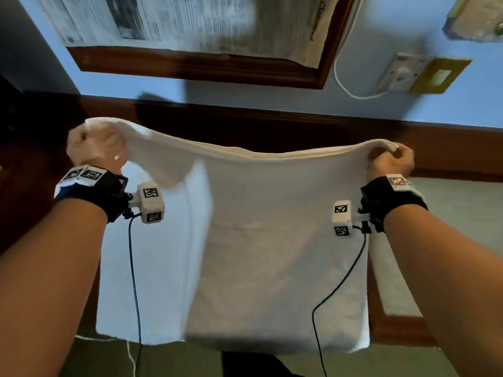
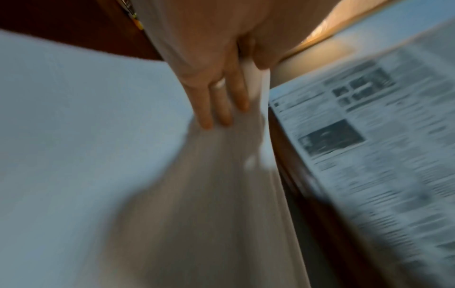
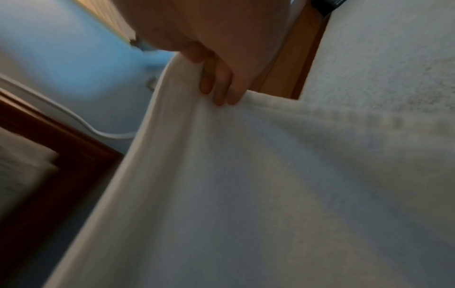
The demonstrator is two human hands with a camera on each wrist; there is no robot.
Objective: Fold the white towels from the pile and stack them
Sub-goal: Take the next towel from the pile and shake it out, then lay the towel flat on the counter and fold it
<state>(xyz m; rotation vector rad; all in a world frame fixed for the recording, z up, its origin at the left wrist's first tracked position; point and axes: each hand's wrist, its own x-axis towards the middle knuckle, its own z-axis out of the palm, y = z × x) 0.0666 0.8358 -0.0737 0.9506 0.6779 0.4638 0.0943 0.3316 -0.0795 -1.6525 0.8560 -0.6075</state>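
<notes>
A white towel (image 1: 272, 240) hangs in the air in front of me, held up by its top edge and doubled over, with a second layer showing at its left side. My left hand (image 1: 95, 148) grips the top left corner in a fist, blurred by motion. My right hand (image 1: 392, 159) pinches the top right corner between thumb and fingers. In the left wrist view the fingers (image 2: 219, 105) press on bunched towel cloth (image 2: 209, 194). In the right wrist view the fingers (image 3: 219, 83) curl over the towel's edge (image 3: 246, 175).
A dark wooden ledge (image 1: 272, 123) runs along the blue wall behind the towel. A wood-framed board covered with newspaper (image 1: 190, 28) hangs above it. A white cable (image 1: 345, 88) leads to a wall socket (image 1: 400, 74) at the right. More white fabric (image 3: 384, 48) lies beside my right hand.
</notes>
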